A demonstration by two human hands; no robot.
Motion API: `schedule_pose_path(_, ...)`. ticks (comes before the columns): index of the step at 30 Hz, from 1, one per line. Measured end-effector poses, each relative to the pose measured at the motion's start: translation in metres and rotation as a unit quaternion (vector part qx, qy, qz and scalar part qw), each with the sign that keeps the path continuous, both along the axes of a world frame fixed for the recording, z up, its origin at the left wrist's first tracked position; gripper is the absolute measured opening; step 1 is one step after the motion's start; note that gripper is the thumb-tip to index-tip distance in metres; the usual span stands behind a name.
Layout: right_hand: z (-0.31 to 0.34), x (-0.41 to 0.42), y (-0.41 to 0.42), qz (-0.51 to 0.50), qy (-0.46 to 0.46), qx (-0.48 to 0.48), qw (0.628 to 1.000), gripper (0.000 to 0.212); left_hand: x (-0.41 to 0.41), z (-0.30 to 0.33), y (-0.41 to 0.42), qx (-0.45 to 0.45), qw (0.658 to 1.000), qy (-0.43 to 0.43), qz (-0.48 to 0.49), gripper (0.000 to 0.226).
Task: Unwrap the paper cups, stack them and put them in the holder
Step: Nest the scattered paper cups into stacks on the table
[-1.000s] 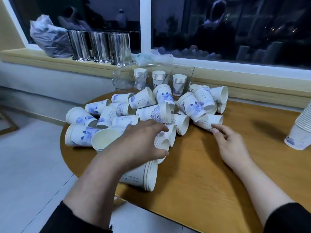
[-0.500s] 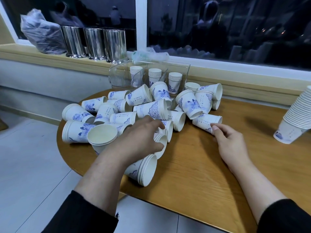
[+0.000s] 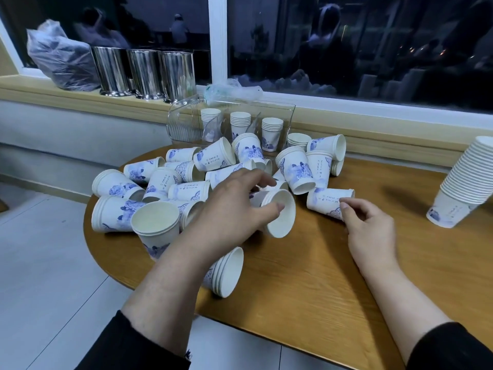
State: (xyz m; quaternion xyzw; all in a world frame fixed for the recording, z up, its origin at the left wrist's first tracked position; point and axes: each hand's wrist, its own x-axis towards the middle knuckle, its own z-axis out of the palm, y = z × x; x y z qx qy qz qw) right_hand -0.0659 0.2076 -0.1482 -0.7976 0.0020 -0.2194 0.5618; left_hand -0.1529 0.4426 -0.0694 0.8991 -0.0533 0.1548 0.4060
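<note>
Several white paper cups with blue prints lie tumbled in a pile (image 3: 186, 182) on the round wooden table (image 3: 306, 276). My left hand (image 3: 234, 209) is over the pile, thumb and fingers gripping a cup (image 3: 280, 217) whose mouth faces me. My right hand (image 3: 368, 231) rests on the table, its fingertips touching a cup lying on its side (image 3: 328, 198). A clear plastic holder (image 3: 186, 124) behind the pile has three short stacks inside. A short nested stack (image 3: 226, 273) lies under my left forearm.
A tall tilted stack of cups (image 3: 461, 185) stands at the table's right. Three steel cylinders (image 3: 144, 73) and a plastic bag (image 3: 61, 60) sit on the windowsill. Crumpled wrapping (image 3: 234, 92) lies behind the holder. The table's left edge drops to a tiled floor.
My left hand has moved right across the pile and taken hold of a cup, tipping its mouth toward me. My right hand has curled its fingers against the lying cup.
</note>
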Motion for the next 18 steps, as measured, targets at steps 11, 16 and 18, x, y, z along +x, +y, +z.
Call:
schedule_pose_path(11,0.031,-0.048,-0.036,-0.061,-0.152,0.082,0.983,0.034,0.009,-0.031,-0.107,-0.306,0.948,0.087,0.008,0.017)
schedule_pose_path(16,0.046,-0.081,-0.049,-0.022,-0.227,-0.051,0.972,0.037,0.016,-0.045,-0.121,-0.371,0.923,0.084,0.053,0.026)
schedule_pose_path(18,0.046,-0.088,-0.049,-0.003,-0.248,-0.107,0.963,0.035,0.017,-0.045,-0.125,-0.396,0.912,0.085,0.063,0.027)
